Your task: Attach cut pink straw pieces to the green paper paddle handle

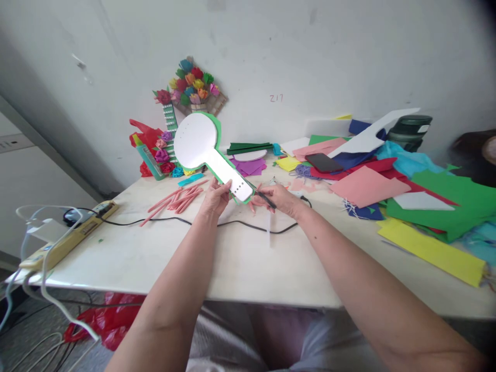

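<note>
A white paddle-shaped cutout (196, 138) with a round head and a straight handle is backed by green sheet (219, 135) that shows along its edge. My left hand (217, 198) pinches the handle's lower left side, thumb on the white face. Several small dark dots mark the handle's end. My right hand (281, 199) is closed round scissors (266, 199), whose dark handle shows between the fingers. The blades lie at the green edge by the handle's tip and are mostly hidden. Both hands are above the table, with a black cable below them.
Pink rolled sticks (178, 200) lie left of my hands. Paper flowers (191, 85) and a glue bottle (149, 160) stand behind. Coloured sheets (368, 186), a phone (324, 163) and a yellow strip (432, 250) lie to the right. A power strip (83, 231) sits at the left edge.
</note>
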The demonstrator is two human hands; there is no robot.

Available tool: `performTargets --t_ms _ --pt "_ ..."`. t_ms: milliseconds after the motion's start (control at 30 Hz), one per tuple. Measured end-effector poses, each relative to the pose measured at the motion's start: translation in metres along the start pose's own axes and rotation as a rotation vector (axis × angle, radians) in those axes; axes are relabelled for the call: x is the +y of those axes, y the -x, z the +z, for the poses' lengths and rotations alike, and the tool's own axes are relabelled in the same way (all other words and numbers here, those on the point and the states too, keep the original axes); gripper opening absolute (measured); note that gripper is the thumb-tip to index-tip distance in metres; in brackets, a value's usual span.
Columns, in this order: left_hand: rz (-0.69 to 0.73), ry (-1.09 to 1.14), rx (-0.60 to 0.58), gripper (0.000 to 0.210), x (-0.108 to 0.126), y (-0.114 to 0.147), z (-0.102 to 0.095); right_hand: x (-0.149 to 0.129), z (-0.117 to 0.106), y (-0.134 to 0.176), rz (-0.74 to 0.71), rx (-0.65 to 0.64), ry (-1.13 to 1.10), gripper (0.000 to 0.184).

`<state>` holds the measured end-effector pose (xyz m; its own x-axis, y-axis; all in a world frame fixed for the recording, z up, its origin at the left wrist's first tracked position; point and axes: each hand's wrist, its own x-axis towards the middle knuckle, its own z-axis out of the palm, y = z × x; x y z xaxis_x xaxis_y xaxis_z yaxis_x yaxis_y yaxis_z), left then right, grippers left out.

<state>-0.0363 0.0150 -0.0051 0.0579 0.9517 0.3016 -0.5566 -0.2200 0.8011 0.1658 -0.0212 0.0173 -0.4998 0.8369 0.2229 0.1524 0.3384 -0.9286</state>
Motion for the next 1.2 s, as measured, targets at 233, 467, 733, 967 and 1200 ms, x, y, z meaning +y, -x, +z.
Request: performTargets --t_ms 233,467,733,967,1200 --pt "0.009 -0.012 0.024 0.050 0.000 -0.001 0.001 0.006 0.001 -0.003 -0.039 0.009 -0.004 0.029" --pt "0.010 -0.028 0.039 0.050 0.000 0.000 0.000 0.009 0.001 -0.004 -0.017 0.003 -0.016 0.032" --pt "-0.025 -0.040 -0.007 0.045 -0.002 0.000 0.000 0.004 0.001 -0.002 -0.009 -0.011 -0.012 0.039" --pt "-0.043 -0.042 -0.045 0.045 -0.003 0.002 0.004 0.005 0.001 -0.002 -0.025 0.035 0.010 0.038" --pt "-0.038 -0.033 -0.034 0.043 -0.003 0.001 0.002 0.012 0.002 -0.006 -0.061 0.052 0.003 0.035"
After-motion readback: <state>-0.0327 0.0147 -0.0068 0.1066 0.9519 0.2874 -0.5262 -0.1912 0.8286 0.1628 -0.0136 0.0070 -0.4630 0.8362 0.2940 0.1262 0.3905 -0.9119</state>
